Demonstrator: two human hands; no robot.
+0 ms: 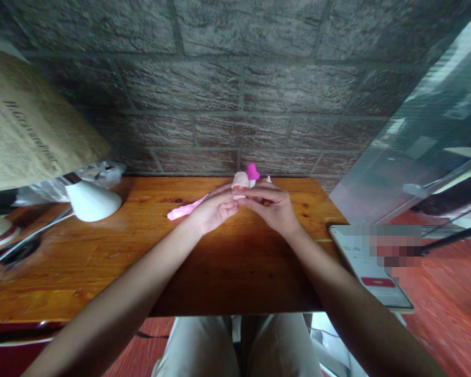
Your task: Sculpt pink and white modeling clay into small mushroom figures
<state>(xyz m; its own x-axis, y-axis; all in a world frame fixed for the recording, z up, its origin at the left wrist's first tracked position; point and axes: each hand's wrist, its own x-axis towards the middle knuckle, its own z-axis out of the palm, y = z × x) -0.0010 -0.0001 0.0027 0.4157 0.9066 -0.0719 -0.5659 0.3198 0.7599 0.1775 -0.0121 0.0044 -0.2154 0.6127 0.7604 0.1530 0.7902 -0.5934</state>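
Both my hands meet over the far middle of the wooden table. My left hand is closed, pinching a long pale pink balloon-like strip that trails to the left on the table. My right hand is closed too, its fingers curled against the left hand's fingertips. Just above the fingers a pale pink rounded piece and a bright magenta piece stick up. Whether these belong to the same strip I cannot tell.
A white lamp base with a newsprint-patterned shade stands at the left, with a cable and a clear plastic bag. A phone lies at the table's right edge. A brick wall rises behind.
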